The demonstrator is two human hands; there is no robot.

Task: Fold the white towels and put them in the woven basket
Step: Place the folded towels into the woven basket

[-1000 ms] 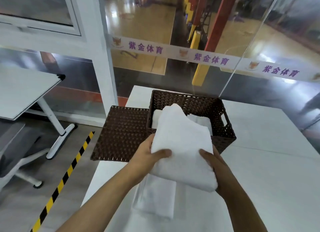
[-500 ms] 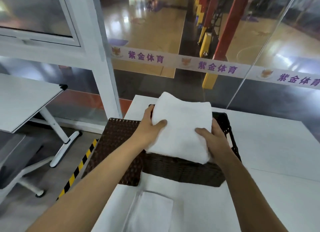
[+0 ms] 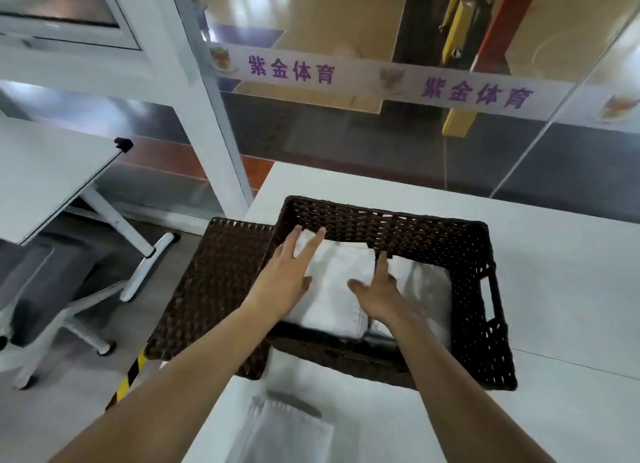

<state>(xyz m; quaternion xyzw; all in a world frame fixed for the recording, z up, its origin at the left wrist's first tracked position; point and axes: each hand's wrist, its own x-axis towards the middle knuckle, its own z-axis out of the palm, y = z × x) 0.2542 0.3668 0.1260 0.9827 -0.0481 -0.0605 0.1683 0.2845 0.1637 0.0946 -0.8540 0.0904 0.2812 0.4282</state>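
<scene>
A dark brown woven basket (image 3: 481, 289) stands on the white table (image 3: 561, 289). A folded white towel (image 3: 332, 289) lies in its left half. Another white towel (image 3: 429, 289) fills the right half. My left hand (image 3: 287, 275) lies flat on the folded towel's left side, fingers straight and spread toward the far wall. My right hand (image 3: 377, 289) presses on the towel's right edge with its fingers extended. One more white towel (image 3: 287, 431) lies on the table in front of the basket, near me.
The basket's woven lid (image 3: 214, 289) lies flat at the left, hanging over the table's edge. Beyond the table is a glass wall with a printed band. A grey chair (image 3: 41, 289) and a white desk (image 3: 45, 171) stand on the floor to the left.
Both hands carried the folded towel over the basket and lowered it inside. They let go of it and now lie flat on top of it.
</scene>
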